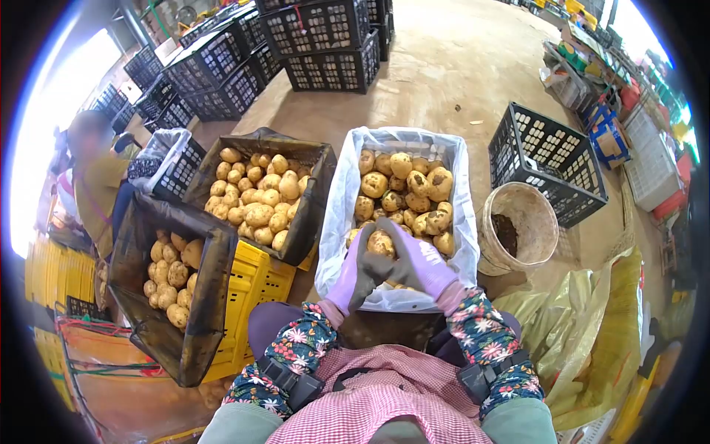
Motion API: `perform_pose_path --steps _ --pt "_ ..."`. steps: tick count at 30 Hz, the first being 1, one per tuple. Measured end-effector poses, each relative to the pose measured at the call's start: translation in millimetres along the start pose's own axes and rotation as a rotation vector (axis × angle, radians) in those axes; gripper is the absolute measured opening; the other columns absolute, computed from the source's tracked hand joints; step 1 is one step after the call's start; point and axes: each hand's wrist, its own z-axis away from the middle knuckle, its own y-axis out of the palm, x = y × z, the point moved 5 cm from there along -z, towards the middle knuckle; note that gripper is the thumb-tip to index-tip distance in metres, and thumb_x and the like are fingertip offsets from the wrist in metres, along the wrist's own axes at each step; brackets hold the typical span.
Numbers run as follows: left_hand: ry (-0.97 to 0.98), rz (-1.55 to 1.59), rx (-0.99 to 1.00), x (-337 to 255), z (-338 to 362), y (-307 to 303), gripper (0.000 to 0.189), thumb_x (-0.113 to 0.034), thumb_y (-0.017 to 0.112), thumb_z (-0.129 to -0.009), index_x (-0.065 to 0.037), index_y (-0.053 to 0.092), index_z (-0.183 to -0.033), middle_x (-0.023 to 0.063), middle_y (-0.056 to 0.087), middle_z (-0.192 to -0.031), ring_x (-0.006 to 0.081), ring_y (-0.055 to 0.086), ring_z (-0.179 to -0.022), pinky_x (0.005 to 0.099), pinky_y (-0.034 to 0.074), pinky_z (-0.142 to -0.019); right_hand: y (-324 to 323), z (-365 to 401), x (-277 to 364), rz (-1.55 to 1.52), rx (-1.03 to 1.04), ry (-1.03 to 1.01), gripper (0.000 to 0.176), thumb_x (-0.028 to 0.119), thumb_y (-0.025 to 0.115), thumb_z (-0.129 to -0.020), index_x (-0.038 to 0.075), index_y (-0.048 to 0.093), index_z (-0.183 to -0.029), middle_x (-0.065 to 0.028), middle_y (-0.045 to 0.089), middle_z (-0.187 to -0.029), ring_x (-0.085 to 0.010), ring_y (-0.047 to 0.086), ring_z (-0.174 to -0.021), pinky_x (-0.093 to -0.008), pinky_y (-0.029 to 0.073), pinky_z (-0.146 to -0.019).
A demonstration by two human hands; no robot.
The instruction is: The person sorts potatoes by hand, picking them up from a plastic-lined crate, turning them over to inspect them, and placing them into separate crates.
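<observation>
A bare, dusty concrete floor (444, 66) carries everything. At its far side stand stacks of black plastic crates (325, 44), and well apart to the right an empty black crate (547, 159) sits tilted. Just beside it is a dirty white bucket (543, 222) with dark soil inside. Crumpled yellow bags (592, 325) lie near the bucket, and a white-lined crate of potatoes (336, 200) stands close by, its foot hidden

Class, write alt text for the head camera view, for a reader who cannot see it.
The left hand and right hand, both gloved, hold one potato over a white-lined crate full of potatoes. Black-lined crates of potatoes stand to its left, a bucket to its right, another person at far left.
</observation>
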Motion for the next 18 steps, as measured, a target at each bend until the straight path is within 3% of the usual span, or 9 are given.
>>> perform_pose_path --steps 1,2,7,9,10,14,15,17,18 --pt "-0.1 -0.085 -0.045 2.1 0.2 1.5 0.079 0.002 0.073 -0.073 -0.004 0.03 -0.14 0.0093 0.043 -0.129 0.018 0.043 -0.119 0.0298 0.04 -0.099 2.4 2.4 2.0 0.117 -0.058 0.087 0.052 0.035 0.061 -0.087 0.006 0.046 -0.128 -0.0227 0.063 -0.105 -0.039 0.059 -0.101 -0.042 0.048 -0.084" --pt "0.27 -0.37 -0.064 -10.4 -5.2 6.4 0.08 0.003 0.073 -0.072 -0.005 0.031 -0.14 0.0078 0.043 -0.126 0.0173 0.044 -0.117 0.0294 0.04 -0.099 1.9 3.7 -0.8 0.166 -0.069 0.103 0.048 0.036 0.061 -0.087 0.006 0.049 -0.122 -0.0204 0.065 -0.099 -0.0388 0.062 -0.093 -0.0443 0.049 -0.079" --pt "0.136 0.008 0.07 -5.2 -6.7 19.5 0.081 0.007 0.072 -0.07 -0.006 0.031 -0.139 0.0073 0.044 -0.125 0.0184 0.045 -0.116 0.0294 0.039 -0.099 -9.8 6.2 -28.4 0.035 -0.062 0.216 0.032 0.033 0.056 -0.09 0.004 0.057 -0.105 -0.0167 0.066 -0.086 -0.0362 0.064 -0.08 -0.0448 0.049 -0.067" --pt "0.044 0.31 0.073 -5.7 -3.4 21.1 0.078 0.008 0.071 -0.07 -0.005 0.033 -0.137 0.0073 0.044 -0.125 0.019 0.046 -0.116 0.0296 0.039 -0.1 -13.5 8.7 -43.9 -0.333 -0.255 0.246 0.029 0.029 0.055 -0.091 0.003 0.059 -0.102 -0.017 0.066 -0.081 -0.0344 0.065 -0.079 -0.0413 0.05 -0.064" --pt "0.02 0.491 0.139 1.2 -5.0 15.7 0.075 0.011 0.071 -0.069 -0.001 0.036 -0.134 0.0094 0.045 -0.125 0.0176 0.048 -0.113 0.0286 0.045 -0.095 -6.3 9.1 -45.3 -0.484 -0.244 0.004 0.029 0.027 0.054 -0.092 0.004 0.058 -0.11 -0.0163 0.065 -0.076 -0.0321 0.065 -0.077 -0.0396 0.05 -0.062" --pt "0.226 -0.021 0.1 12.2 -9.3 1.2 0.077 0.012 0.069 -0.07 -0.002 0.031 -0.136 0.0092 0.045 -0.124 0.0165 0.049 -0.111 0.0267 0.047 -0.091 6.5 16.4 -24.9 0.228 -0.081 0.071 0.04 0.023 0.061 -0.084 0.004 0.053 -0.119 -0.0168 0.065 -0.086 -0.0324 0.065 -0.077 -0.0405 0.049 -0.065" --pt "0.218 -0.025 0.104 6.9 -3.6 2.8 0.077 0.012 0.069 -0.07 -0.002 0.031 -0.136 0.0092 0.045 -0.124 0.0165 0.049 -0.111 0.0267 0.047 -0.091 -5.1 11.0 -8.9 0.178 0.057 0.158 0.035 0.018 0.06 -0.083 0.003 0.056 -0.115 -0.0188 0.063 -0.09 -0.0338 0.064 -0.079 -0.0415 0.049 -0.066" --pt "-0.006 0.351 0.126 2.0 1.4 8.6 0.08 0.01 0.072 -0.069 -0.001 0.03 -0.137 0.0103 0.044 -0.125 0.0174 0.047 -0.114 0.0288 0.045 -0.095 -4.4 0.8 -30.5 -0.06 -0.186 -0.019 0.03 0.015 0.057 -0.083 0.0 0.057 -0.11 -0.0226 0.061 -0.088 -0.0362 0.062 -0.082 -0.0418 0.049 -0.066" --pt "-0.006 0.352 0.126 3.5 1.0 6.7 0.08 0.01 0.072 -0.069 -0.001 0.03 -0.137 0.0103 0.044 -0.125 0.0174 0.047 -0.114 0.0288 0.045 -0.095 -4.0 1.2 -35.3 -0.171 -0.132 0.082 0.027 0.017 0.056 -0.087 -0.002 0.057 -0.106 -0.0252 0.061 -0.089 -0.0393 0.06 -0.085 -0.041 0.049 -0.069"
